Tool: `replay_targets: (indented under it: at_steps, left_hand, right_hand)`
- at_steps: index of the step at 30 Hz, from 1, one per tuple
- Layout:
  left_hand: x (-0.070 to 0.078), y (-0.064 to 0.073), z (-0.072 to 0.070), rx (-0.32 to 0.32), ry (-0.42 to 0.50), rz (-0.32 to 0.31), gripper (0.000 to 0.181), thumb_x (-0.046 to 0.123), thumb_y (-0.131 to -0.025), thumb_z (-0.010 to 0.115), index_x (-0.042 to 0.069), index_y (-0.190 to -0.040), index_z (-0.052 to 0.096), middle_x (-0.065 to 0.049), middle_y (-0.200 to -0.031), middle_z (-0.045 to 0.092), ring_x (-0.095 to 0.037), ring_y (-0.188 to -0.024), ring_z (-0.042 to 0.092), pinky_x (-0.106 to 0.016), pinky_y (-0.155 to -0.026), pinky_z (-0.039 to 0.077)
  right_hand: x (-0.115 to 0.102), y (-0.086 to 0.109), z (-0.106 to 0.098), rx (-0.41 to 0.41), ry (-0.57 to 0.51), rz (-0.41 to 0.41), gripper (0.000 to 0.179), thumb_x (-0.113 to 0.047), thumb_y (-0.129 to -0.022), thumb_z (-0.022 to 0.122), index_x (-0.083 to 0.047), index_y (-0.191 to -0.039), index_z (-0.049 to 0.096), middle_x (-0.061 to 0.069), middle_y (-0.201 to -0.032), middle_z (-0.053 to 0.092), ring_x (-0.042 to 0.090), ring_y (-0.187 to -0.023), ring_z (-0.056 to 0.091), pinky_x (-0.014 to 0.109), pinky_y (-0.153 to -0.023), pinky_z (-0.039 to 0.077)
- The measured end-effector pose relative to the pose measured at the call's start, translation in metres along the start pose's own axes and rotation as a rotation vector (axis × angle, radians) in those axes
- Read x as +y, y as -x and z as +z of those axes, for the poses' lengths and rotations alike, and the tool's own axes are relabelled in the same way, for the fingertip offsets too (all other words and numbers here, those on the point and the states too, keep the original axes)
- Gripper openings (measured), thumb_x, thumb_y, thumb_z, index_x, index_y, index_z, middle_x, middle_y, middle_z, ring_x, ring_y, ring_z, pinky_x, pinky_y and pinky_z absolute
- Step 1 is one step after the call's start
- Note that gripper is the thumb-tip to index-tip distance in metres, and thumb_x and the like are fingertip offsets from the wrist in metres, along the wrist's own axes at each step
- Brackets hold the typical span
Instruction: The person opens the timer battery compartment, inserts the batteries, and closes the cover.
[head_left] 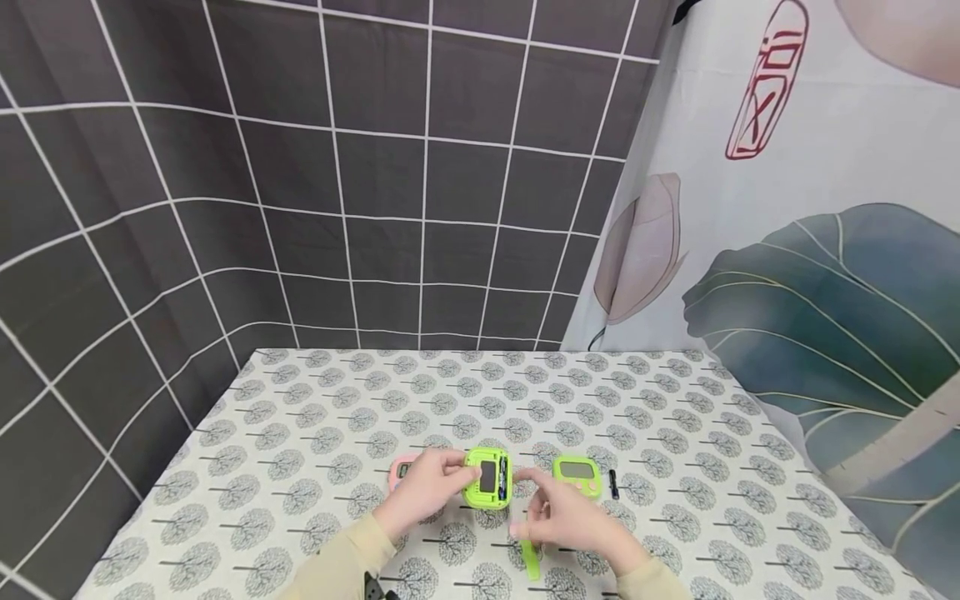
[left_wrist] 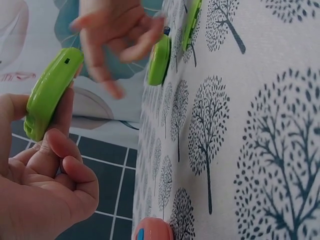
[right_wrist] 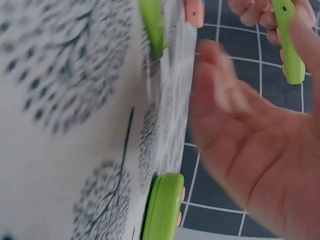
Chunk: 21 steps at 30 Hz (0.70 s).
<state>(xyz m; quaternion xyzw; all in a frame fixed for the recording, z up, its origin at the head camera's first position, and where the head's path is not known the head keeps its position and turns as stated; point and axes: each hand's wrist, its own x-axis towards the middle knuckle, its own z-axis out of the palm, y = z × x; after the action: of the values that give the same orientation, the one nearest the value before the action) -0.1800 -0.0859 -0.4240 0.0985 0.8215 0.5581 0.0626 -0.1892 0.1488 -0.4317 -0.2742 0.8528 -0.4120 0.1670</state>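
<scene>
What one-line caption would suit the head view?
Left hand holding a rounded lime-green plastic gadget, right hand hovering beside it, above a white tree-print cloth.

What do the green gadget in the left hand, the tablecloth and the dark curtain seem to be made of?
The green gadget looks like hard plastic, smooth and slightly glossy, given its sheen and rounded shell. The tablecloth seems matte printed fabric, showing no glare, though it could be coated. The dark curtain is probably matte cloth, judging by its soft folds and bending lines.
</scene>
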Motion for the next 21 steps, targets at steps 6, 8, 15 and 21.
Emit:
replay_targets:
  at_steps: [6,8,15,21]
  left_hand:
    - [0.001,-0.001,-0.002,0.001,-0.01,0.012,0.025,0.028,-0.087,0.063,0.006,-0.099,0.07,-0.006,-0.085,0.074,-0.013,-0.068,0.058,-0.031,-0.067,0.049]
    - [0.002,-0.001,-0.002,0.002,-0.001,0.012,0.023,0.027,-0.087,0.064,0.007,-0.095,0.07,-0.003,-0.077,0.072,-0.007,-0.055,0.045,-0.023,-0.054,0.041]
    - [0.003,0.0,-0.001,0.007,-0.02,0.0,0.025,0.028,-0.087,0.064,0.007,-0.098,0.07,-0.004,-0.081,0.073,-0.009,-0.063,0.052,-0.028,-0.064,0.046]
    - [0.002,0.002,-0.001,0.008,-0.021,-0.009,0.03,0.028,-0.088,0.064,0.006,-0.106,0.069,-0.007,-0.092,0.074,-0.018,-0.09,0.065,-0.048,-0.088,0.048]
  right_hand:
    - [0.001,0.007,0.007,-0.095,0.2,0.029,0.062,-0.027,-0.059,0.087,-0.014,-0.109,0.053,-0.007,-0.062,0.049,0.003,-0.052,0.042,0.021,-0.052,0.04]
    - [0.0,0.008,0.009,-0.102,0.231,0.03,0.059,-0.024,-0.057,0.087,-0.015,-0.105,0.054,-0.007,-0.063,0.049,0.003,-0.054,0.042,0.021,-0.054,0.04]
    - [-0.002,0.009,0.014,-0.1,0.26,0.024,0.048,-0.015,-0.055,0.087,-0.015,-0.091,0.056,-0.008,-0.065,0.05,0.002,-0.056,0.042,0.02,-0.055,0.04]
    - [-0.001,0.009,0.014,-0.076,0.213,0.048,0.048,-0.011,-0.057,0.086,-0.015,-0.089,0.051,-0.007,-0.065,0.049,0.003,-0.056,0.043,0.02,-0.053,0.041]
